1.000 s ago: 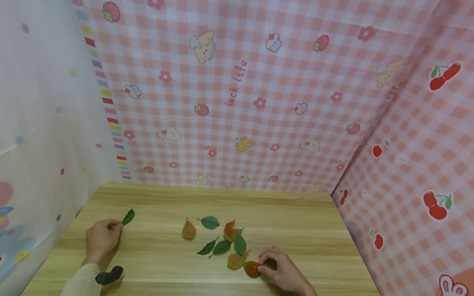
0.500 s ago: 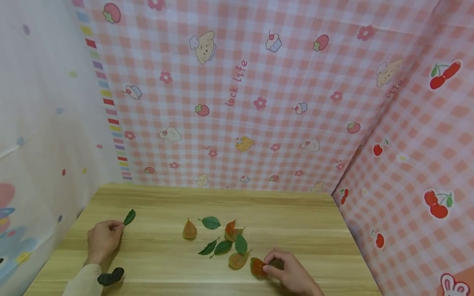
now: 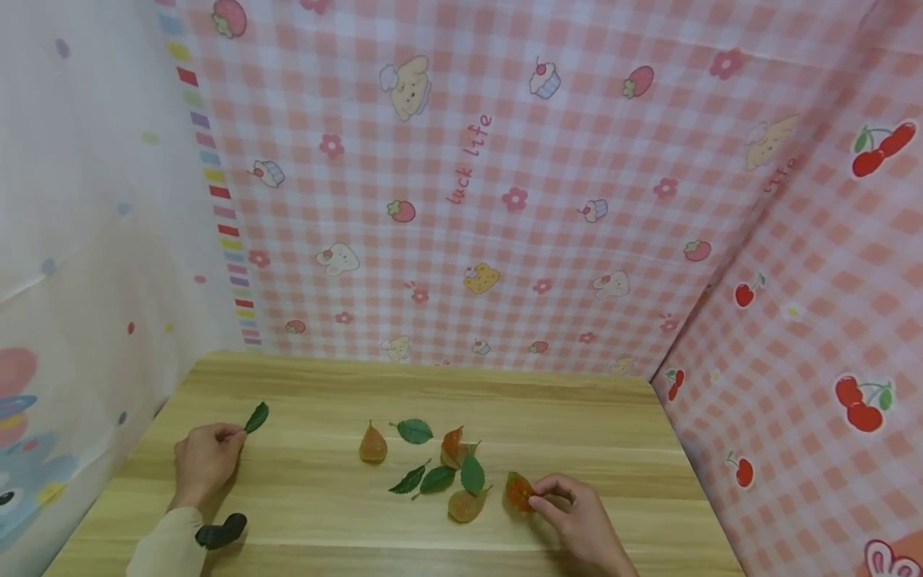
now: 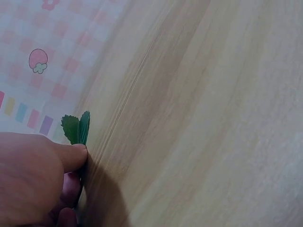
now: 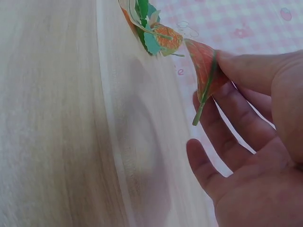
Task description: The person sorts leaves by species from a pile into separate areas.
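My left hand (image 3: 207,458) pinches a green leaf (image 3: 257,417) near the surface's (image 3: 310,513) left edge, my right hand (image 3: 577,511) a red leaf (image 3: 517,491); light pressure should prevent tearing.

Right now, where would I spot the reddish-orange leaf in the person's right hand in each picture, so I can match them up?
Head: the reddish-orange leaf is low, right of centre, pinched in the right hand.
Left wrist: it is not in this picture.
Right wrist: the reddish-orange leaf is above and right of centre, by the thumb's tip.
Shared landmark: the pink checked cloth, visible in all three.
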`<state>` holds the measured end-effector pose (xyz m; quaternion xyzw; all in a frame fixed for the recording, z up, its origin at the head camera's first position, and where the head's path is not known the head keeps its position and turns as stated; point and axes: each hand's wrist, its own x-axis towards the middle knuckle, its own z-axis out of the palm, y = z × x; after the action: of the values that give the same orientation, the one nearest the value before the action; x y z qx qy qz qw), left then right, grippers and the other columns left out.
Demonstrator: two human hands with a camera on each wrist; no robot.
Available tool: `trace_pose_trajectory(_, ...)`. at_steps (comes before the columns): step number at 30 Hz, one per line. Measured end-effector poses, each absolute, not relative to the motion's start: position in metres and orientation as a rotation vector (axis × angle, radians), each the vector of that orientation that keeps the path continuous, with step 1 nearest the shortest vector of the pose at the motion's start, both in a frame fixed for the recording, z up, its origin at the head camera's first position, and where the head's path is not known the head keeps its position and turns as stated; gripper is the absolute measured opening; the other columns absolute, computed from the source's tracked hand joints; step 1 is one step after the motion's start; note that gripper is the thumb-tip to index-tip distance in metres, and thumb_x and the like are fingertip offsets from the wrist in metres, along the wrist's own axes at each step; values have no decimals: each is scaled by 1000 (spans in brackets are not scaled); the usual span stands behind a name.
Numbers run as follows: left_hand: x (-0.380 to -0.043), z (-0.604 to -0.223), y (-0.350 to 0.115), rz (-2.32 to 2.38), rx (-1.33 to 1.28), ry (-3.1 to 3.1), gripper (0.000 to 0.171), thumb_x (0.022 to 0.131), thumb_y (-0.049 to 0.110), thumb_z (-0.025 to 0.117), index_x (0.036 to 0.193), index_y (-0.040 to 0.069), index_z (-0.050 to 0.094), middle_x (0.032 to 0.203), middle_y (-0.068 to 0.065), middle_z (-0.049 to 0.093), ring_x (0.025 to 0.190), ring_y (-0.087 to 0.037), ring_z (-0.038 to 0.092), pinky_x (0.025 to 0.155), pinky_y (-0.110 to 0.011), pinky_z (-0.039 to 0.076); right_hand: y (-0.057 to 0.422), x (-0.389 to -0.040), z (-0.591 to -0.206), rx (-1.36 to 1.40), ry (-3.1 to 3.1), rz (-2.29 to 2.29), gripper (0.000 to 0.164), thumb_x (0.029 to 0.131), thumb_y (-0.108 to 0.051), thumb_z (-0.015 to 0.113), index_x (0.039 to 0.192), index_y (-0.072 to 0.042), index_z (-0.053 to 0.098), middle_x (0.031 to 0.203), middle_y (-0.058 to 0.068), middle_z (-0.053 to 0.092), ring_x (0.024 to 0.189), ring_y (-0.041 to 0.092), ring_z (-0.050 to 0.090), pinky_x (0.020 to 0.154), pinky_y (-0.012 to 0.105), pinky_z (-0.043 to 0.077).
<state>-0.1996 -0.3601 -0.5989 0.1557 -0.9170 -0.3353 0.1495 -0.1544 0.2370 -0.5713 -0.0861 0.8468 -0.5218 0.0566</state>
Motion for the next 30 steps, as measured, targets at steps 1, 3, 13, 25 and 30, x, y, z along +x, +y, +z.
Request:
trace_pose_trajectory(1, -200, -598, -359, -973, 447, -2635, 20, 106, 11, 73, 106, -6, 83, 98, -24, 83, 93, -43, 77, 79, -43, 53, 237, -154, -571, -215, 2595, -1583, 9, 104, -17, 82, 108, -9, 79, 112, 5, 84, 109, 4, 76, 107, 37, 63)
trace_pose_trajectory(3, -200, -598, -358, -985, 450, -2632, 20, 106, 11, 74, 106, -7, 83, 99, -24, 83, 93, -43, 76, 79, -43, 53, 237, -155, -572, -142, 2634, -1603, 7, 102, -14, 84, 105, -10, 80, 109, 3, 84, 107, 5, 76, 106, 41, 64)
trace_pose_trajectory(13, -201, -596, -355, -999, 478, -2607, 19, 105, 10, 75, 105, -6, 84, 96, -22, 83, 93, -42, 76, 80, -41, 51, 239, -169, -571, 33, 2697, -1774, 5, 100, -6, 84, 103, -7, 80, 104, 7, 82, 90, 5, 70, 83, 20, 59)
trace_pose_trajectory(25, -199, -598, -357, -973, 448, -2594, 19, 105, 9, 75, 105, -7, 83, 97, -25, 83, 89, -42, 76, 77, -42, 51, 245, -197, -578, 13, 2788, -1806, 6, 99, 0, 83, 104, 0, 80, 100, 15, 83, 82, 1, 68, 75, 19, 56)
trace_pose_trajectory(30, -200, -600, -358, -972, 436, -2593, 20, 105, 10, 74, 104, -7, 84, 95, -23, 83, 87, -40, 76, 78, -42, 51, 247, -207, -579, 35, 2823, -1757, 6, 101, 2, 81, 106, 0, 81, 102, 17, 83, 83, 1, 70, 76, 18, 57)
